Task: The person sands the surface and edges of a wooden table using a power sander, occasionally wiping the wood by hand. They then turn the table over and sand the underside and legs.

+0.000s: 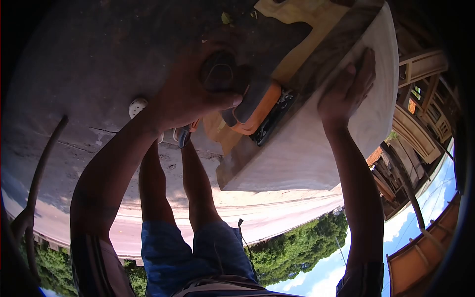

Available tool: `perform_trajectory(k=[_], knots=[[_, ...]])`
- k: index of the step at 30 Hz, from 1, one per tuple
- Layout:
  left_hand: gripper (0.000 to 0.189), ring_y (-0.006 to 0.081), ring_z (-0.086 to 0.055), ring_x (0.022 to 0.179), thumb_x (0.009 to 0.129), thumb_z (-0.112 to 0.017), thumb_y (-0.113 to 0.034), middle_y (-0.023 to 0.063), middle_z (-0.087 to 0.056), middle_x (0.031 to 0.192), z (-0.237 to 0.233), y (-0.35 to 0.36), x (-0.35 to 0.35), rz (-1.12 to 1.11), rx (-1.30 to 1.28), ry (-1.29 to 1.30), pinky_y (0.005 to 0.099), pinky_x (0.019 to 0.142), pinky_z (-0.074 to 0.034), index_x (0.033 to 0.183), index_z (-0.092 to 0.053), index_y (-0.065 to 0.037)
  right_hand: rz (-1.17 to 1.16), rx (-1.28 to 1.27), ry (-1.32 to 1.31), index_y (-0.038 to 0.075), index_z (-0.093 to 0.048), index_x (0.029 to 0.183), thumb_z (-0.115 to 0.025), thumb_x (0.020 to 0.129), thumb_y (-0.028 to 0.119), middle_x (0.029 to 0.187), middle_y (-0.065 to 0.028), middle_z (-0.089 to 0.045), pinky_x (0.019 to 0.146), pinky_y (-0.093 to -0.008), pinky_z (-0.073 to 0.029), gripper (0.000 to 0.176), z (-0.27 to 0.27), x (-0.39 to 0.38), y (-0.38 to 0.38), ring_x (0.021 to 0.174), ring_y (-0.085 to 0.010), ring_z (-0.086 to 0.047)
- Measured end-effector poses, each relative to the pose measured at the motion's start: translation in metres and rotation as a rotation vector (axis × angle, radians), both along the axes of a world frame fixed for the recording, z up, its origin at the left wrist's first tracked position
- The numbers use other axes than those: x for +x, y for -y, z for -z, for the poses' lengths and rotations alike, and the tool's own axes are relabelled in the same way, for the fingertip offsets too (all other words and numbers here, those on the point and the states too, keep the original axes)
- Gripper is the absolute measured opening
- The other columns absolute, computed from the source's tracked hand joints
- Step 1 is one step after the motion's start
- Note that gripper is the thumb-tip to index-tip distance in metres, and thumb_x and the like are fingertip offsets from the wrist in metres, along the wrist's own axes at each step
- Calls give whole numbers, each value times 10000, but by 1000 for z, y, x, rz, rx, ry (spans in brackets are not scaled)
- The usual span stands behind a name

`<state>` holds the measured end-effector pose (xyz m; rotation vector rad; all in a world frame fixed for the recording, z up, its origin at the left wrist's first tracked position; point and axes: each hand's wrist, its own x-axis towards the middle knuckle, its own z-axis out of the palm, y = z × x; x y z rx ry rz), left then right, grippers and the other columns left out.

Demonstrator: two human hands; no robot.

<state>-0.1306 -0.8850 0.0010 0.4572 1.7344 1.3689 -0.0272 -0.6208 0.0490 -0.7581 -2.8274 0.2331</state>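
My left hand (190, 96) is wrapped around the dark handle of an orange and black power tool (260, 109). The tool's dark base rests along the narrow edge of a large pale wooden board (302, 143), which is tilted. Part of the handle is hidden by my fingers and shadow. Flat against the board's broad face, near its upper right, lies my right hand (349, 91), with its fingers extended and no object in it.
A curved wooden piece (292, 15) lies beyond the board. My feet stand on the grey ground (99, 64). At the left is a bent branch-like pole (42, 163). Wooden frames (420, 67) are stacked at the right. A white perforated object (138, 106) shows behind my left forearm.
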Motion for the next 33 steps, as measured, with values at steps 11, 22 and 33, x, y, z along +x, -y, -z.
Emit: perform_trajectory(k=[11, 22, 33], knots=[[771, 236, -597, 1193, 698, -878, -137, 114, -592, 1274, -11, -9, -15, 3, 72, 261, 378, 1007, -484, 1371, -502, -112, -34, 25, -13, -21, -386, 1484, -325, 1050, 387, 1531, -232, -385, 1142, -536, -264, 598, 1, -2, 7, 1409, -416, -366], [740, 244, -606, 1170, 684, -860, -116, 107, -596, 1218, -12, 69, 40, 101, 197, 92, 384, 993, -484, 1336, -512, -90, 13, 13, 23, 5, -369, 1505, -316, 1051, 409, 1544, -205, -379, 1142, -537, -264, 609, -1, 0, 1, 1423, -403, -349], [816, 224, -584, 1208, 687, -907, -202, 129, -610, 1253, 0, 2, -18, 33, -106, 222, 376, 1015, -472, 1382, -495, -89, -5, 16, -3, 9, -383, 1498, -336, 1053, 400, 1531, -221, -392, 1140, -545, -270, 594, 0, -7, 13, 1409, -408, -366]])
